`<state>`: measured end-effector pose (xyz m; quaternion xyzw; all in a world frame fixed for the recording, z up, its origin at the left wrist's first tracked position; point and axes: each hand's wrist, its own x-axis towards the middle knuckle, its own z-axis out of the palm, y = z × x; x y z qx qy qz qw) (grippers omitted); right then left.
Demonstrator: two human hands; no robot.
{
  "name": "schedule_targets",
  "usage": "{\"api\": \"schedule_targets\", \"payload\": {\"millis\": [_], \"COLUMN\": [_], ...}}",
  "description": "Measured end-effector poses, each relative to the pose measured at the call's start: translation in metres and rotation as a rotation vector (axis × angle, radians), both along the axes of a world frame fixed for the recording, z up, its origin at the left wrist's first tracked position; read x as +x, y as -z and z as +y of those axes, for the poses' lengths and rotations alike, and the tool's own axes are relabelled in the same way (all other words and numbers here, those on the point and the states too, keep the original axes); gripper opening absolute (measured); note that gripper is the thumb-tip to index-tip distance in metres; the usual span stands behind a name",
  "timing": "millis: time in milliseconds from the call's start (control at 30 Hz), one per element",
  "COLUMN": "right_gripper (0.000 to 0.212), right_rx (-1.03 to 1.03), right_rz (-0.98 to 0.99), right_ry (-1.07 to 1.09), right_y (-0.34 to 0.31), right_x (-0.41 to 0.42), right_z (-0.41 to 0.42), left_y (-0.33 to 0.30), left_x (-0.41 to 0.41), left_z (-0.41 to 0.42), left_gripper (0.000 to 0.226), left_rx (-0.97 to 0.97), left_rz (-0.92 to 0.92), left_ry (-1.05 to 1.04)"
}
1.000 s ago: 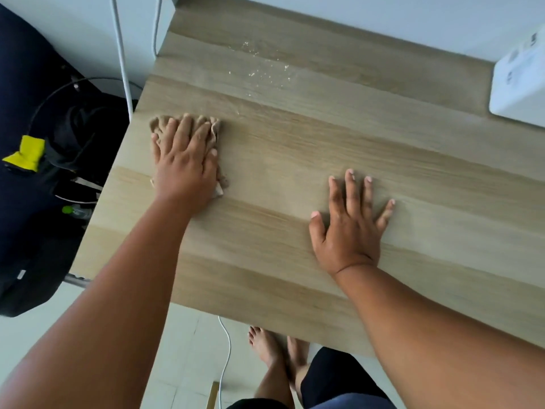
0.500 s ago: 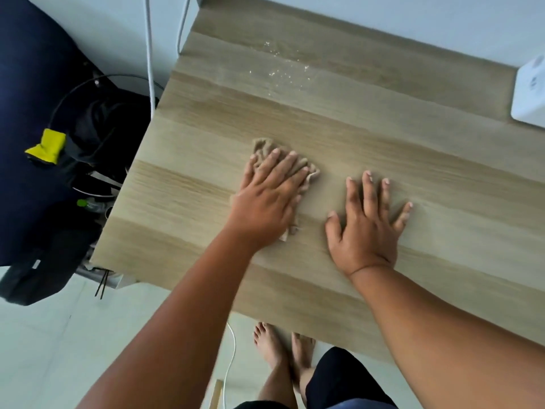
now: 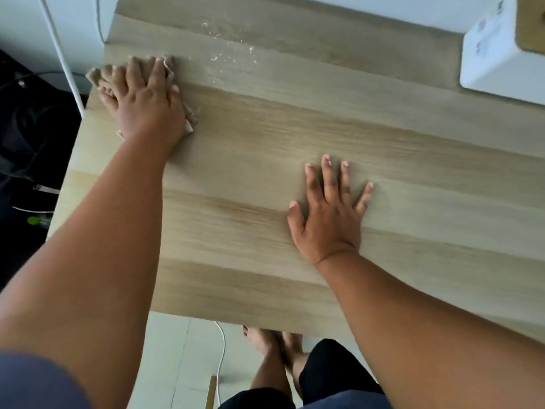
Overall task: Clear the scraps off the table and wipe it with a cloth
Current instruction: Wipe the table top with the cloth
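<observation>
Pale wood-grain boards make up the table (image 3: 295, 137), which fills most of the view from the head camera, with a white wall behind its far edge and light floor tiles below its near edge. At nine o'clock, beyond the table's left edge, dark bags and cables lie on the floor, and a white cable (image 3: 63, 60) runs down the wall. At about ten o'clock the left hand (image 3: 144, 98) lies flat on a crumpled beige cloth (image 3: 97, 75), fingers straight and spread, pressing it to the board at the table's left edge; the cloth's edges stick out past the fingertips and beside the wrist. Just right of it, near twelve o'clock, a thin scatter of white crumbs (image 3: 230, 51) lies on the far boards, apart from the cloth. Right of centre, toward four o'clock, the right hand (image 3: 330, 214) rests palm down on bare wood, fingers splayed, holding nothing. At two o'clock a white box (image 3: 495, 54) sits at the table's far right corner.
</observation>
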<state>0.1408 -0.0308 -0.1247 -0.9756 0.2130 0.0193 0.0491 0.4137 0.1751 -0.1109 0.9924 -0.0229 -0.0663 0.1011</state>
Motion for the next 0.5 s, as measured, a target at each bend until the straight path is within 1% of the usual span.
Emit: {"api": "schedule_targets", "payload": {"millis": [67,167,300,333,400,500], "right_gripper": [0.077,0.077,0.076,0.076,0.075,0.076], "right_rx": [0.008,0.011,0.02,0.02,0.021,0.028], "right_rz": [0.015,0.026,0.036,0.037,0.032,0.027], "right_ry": [-0.002,-0.002,0.001,0.001,0.002,0.002], "right_y": [0.0,-0.001,-0.001,-0.001,-0.001,-0.001], "right_x": [0.0,-0.001,0.001,0.002,0.001,0.002], "right_z": [0.0,0.0,0.003,0.004,0.005,0.006], "left_y": [0.0,-0.001,0.004,0.006,0.008,0.004], "left_x": [-0.005,-0.036,-0.093,-0.101,-0.106,-0.084], "left_z": [-0.019,-0.033,-0.005,0.009,0.038,0.067], "left_gripper": [0.061,0.058,0.054,0.053,0.053,0.056], "left_rx": [0.003,-0.013,-0.049,-0.048,-0.05,-0.037], "left_rz": [-0.001,-0.008,-0.118,-0.153,-0.186,-0.153], "left_ry": [0.099,0.326,0.606,0.627,0.589,0.42]}}
